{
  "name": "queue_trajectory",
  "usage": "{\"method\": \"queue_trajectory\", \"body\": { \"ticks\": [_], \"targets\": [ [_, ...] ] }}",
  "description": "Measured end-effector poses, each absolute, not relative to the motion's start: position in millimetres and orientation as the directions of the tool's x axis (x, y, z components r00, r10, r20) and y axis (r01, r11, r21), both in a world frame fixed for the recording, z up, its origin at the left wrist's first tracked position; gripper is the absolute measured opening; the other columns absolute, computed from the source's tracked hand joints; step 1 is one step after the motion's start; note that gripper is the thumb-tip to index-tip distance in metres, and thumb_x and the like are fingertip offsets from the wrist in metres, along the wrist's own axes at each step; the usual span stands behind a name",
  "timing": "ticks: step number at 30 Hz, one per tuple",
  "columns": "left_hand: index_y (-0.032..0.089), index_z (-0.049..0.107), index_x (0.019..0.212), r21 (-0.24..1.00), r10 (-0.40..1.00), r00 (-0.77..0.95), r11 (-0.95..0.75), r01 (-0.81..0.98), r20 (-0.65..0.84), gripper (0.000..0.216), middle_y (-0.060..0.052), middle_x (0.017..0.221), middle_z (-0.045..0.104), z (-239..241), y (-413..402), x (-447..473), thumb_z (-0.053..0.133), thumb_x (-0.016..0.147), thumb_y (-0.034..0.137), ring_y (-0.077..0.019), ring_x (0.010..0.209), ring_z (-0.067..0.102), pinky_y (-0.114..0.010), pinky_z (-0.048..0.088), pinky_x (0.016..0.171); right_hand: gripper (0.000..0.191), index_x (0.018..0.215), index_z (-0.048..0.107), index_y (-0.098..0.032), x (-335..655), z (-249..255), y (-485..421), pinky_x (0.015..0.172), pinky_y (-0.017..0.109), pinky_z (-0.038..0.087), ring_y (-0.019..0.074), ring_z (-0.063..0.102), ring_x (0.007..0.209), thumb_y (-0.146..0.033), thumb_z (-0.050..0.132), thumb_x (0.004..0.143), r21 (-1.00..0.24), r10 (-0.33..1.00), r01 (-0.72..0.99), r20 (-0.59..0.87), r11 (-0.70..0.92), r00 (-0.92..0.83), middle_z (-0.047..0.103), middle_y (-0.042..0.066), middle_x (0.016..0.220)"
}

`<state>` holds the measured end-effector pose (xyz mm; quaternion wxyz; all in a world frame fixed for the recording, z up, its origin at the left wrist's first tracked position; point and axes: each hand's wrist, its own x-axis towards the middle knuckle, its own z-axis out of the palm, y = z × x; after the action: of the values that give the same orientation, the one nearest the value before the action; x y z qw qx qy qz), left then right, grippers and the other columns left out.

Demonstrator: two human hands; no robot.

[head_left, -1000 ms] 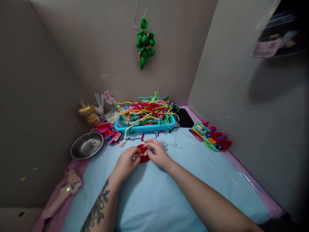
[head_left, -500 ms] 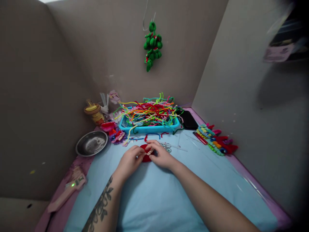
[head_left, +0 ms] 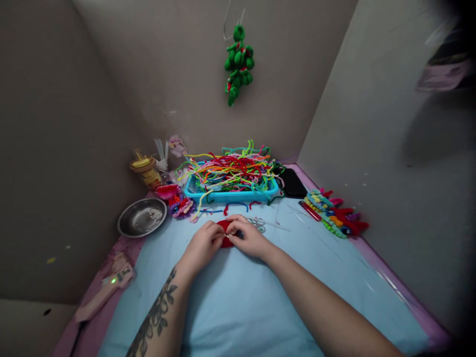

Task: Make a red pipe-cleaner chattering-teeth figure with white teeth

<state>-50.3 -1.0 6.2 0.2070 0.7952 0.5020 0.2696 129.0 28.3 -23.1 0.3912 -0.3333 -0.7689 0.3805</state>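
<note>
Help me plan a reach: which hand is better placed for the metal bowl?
Left, probably: the metal bowl lies left of the left hand; the right hand would have to cross the red piece.

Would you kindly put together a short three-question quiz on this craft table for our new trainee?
1. True or false: the left hand and the right hand both have their fingers on the small red fuzzy piece.
2. The loose pile of coloured pipe cleaners lies in: A) a turquoise plastic tray; B) a wicker basket; C) a cardboard box.
3. What colour is the fuzzy pipe-cleaner figure hanging up behind that tray?

Key: 1 true; 2 A; 3 green.
</note>
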Motion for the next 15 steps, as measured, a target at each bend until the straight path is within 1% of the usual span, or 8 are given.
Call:
{"method": "queue_trajectory", "body": {
  "ticks": [3,6,10,15],
  "targets": [
    [0.019,0.058,0.081,0.613,0.915,0.333,-0.4,0.681,0.227,0.011,-0.001,0.08,0.053,5.7,-0.4,-51.6,0.05,0.08,0.012,-0.0142,0.073,0.054,-0.025,0.043,0.066,0.018,0.079,0.061,-0.019,128.8,-22.4,28.6,0.089,0.033,0.043,0.0194,0.052,0.109,-0.003,0.055,0.072,-0.841,0.808,0.213,0.36,0.498,-0.466,0.056,0.007,0.103],
    [0.018,0.057,0.08,0.611,0.916,0.335,-0.398,0.684,0.22,0.01,-0.001,0.079,0.053,3.8,1.0,-52.3,0.05,0.08,0.012,-0.0142,0.073,0.053,-0.025,0.042,0.067,0.016,0.078,0.061,-0.018,128.4,-22.4,28.9,0.088,0.033,0.043,0.0195,0.053,0.108,-0.004,0.056,0.072,-0.844,0.808,0.208,0.358,0.495,-0.467,0.056,0.007,0.104],
    [0.018,0.056,0.08,0.592,0.917,0.336,-0.396,0.702,0.215,0.01,-0.001,0.08,0.052,1.8,1.6,-50.1,0.049,0.08,0.011,-0.0151,0.074,0.053,-0.026,0.042,0.068,0.014,0.076,0.061,-0.018,128.3,-23.2,28.8,0.088,0.034,0.044,0.0184,0.056,0.103,-0.005,0.057,0.072,-0.854,0.811,0.205,0.34,0.478,-0.476,0.055,0.007,0.107],
    [0.019,0.056,0.083,0.558,0.905,0.36,-0.423,0.714,0.225,0.01,-0.003,0.083,0.052,4.5,-0.6,-47.2,0.047,0.084,0.014,-0.0163,0.077,0.053,-0.028,0.043,0.07,0.017,0.075,0.061,-0.019,128.7,-22.0,29.1,0.092,0.035,0.041,0.0189,0.054,0.107,-0.003,0.057,0.07,-0.851,0.816,0.212,0.344,0.48,-0.464,0.057,0.007,0.105]
  ]
}}
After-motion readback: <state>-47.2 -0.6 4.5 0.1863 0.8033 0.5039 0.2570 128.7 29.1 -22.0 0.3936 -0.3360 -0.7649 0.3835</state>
